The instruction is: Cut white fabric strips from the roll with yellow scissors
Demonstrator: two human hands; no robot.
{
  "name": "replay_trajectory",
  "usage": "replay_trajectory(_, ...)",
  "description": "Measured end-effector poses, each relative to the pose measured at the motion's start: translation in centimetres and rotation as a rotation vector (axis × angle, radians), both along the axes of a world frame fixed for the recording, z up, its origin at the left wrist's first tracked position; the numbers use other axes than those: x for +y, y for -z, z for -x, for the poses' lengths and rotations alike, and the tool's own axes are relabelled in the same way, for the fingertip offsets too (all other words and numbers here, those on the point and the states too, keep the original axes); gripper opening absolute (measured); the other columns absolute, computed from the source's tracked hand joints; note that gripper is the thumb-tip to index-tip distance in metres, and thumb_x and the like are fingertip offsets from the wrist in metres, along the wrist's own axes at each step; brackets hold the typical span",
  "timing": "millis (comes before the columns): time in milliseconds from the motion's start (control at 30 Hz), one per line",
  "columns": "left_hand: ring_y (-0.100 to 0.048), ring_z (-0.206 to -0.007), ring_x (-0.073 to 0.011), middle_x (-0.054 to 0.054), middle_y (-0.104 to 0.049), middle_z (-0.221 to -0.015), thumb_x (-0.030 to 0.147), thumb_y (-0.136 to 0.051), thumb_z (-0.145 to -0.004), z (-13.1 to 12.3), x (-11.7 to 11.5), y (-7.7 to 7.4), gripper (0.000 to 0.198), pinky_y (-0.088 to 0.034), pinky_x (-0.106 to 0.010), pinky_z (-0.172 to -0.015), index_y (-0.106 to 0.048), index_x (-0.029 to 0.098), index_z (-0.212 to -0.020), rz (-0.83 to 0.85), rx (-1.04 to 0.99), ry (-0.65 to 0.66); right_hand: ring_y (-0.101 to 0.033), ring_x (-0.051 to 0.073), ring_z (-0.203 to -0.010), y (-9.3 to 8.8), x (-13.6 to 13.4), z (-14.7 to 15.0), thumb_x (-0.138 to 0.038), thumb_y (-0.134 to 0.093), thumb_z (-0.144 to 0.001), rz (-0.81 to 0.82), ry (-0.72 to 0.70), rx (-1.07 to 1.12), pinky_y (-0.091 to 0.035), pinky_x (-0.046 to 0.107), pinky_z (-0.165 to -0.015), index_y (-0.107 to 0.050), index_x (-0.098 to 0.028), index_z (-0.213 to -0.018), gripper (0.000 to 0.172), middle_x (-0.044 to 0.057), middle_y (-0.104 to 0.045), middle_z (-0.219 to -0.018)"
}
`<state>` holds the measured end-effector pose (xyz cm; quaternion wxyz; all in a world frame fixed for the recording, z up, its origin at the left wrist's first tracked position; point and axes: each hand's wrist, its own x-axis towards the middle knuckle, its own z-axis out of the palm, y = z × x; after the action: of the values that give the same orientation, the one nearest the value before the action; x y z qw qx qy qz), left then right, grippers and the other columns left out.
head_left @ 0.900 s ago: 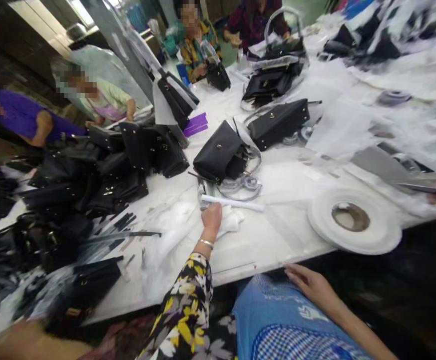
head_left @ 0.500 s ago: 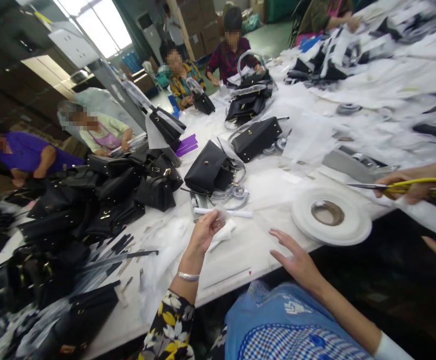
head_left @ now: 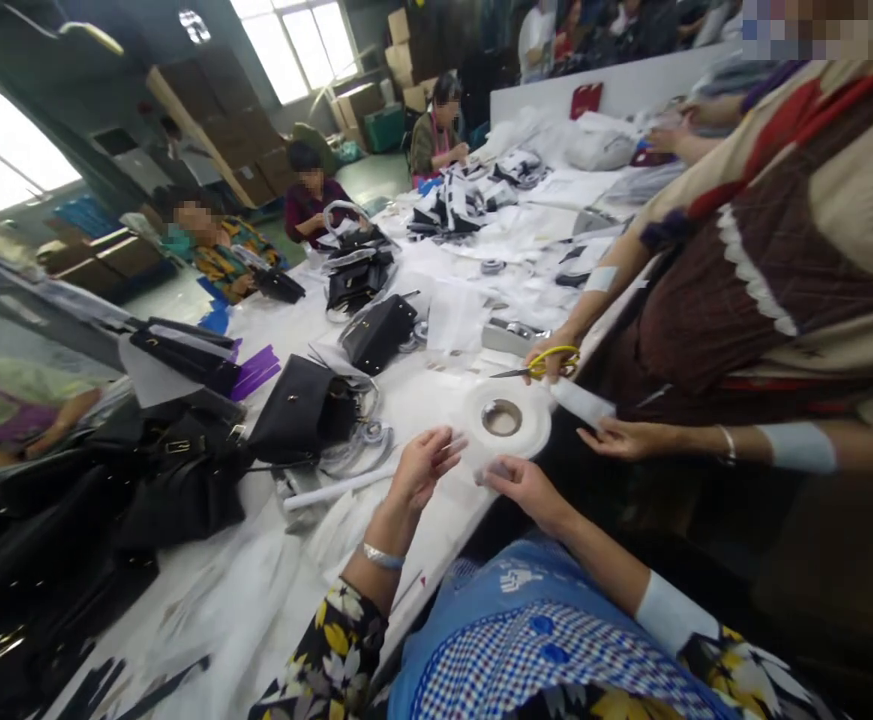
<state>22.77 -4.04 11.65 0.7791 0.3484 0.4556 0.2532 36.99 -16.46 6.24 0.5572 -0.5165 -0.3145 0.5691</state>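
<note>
My left hand (head_left: pixel 422 467) is raised over the table, its fingers bent together, and a faint see-through edge shows at the fingertips. To its right, my right hand (head_left: pixel 520 485) pinches thumb against fingers close to the near rim of a wide white roll (head_left: pixel 532 432) with a brown core. What either pinch holds is too thin and clear to make out. Left of my hands, a black handbag (head_left: pixel 293 412) lies tilted, with a white rod-like strip (head_left: pixel 342 488) in front of it.
At the right, a co-worker's hand (head_left: pixel 548 365) holds yellow-handled scissors (head_left: pixel 556 355); their other hand (head_left: pixel 616 438) is by a white strip (head_left: pixel 582 402). A tape dispenser (head_left: pixel 509 338) stands behind the roll. Black bags (head_left: pixel 53 530) are heaped at left. Purple strips (head_left: pixel 256 370) lie farther back.
The view has swung right, bringing the co-worker with the scissors into fuller sight. My right hand has gone from spread fingers to a pinch, and my hands are closer together.
</note>
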Motion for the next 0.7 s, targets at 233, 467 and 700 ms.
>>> replay_trajectory(233, -0.066, -0.096, -0.0215, -0.011, -0.071, -0.098, 0.045, -0.08, -0.064, -5.7, -1.9, 2.4, 0.042, -0.05, -0.026, -0.072, -0.068, 0.016, -0.092, -0.163, 0.132, 0.105, -0.067, 0.014, -0.072, -0.6, -5.1, -6.0, -0.041, -0.081, -0.066, 0.174, 0.413, 0.162, -0.058, 0.025, -0.068, -0.072, -0.013, -0.09, 0.038, 0.01, -0.072, -0.093)
replay_trajectory(467, -0.062, -0.079, -0.0162, -0.009, -0.068, -0.089, 0.051, -0.08, -0.06, -10.1, -3.6, 4.2, 0.048, -0.049, -0.026, -0.068, -0.072, 0.014, -0.089, -0.236, 0.183, 0.129, -0.067, 0.015, -0.066, 0.8, -7.9, -9.5, -0.037, -0.076, -0.069, 0.264, 0.601, -0.123, -0.056, 0.02, -0.052, -0.075, -0.013, -0.094, 0.035, 0.008, -0.073, -0.081)
replay_trajectory(700, -0.063, -0.076, -0.0173, -0.008, -0.068, -0.078, 0.052, -0.079, -0.062, -12.7, -3.1, 4.3, 0.049, -0.047, -0.026, -0.067, -0.072, 0.011, -0.089, -0.355, 0.218, 0.135, -0.073, 0.023, -0.07, 1.7, -7.4, -11.7, -0.047, -0.07, -0.074, 0.244, 0.601, -0.19, -0.054, 0.021, -0.045, -0.07, -0.013, -0.095, 0.04, 0.01, -0.074, -0.078)
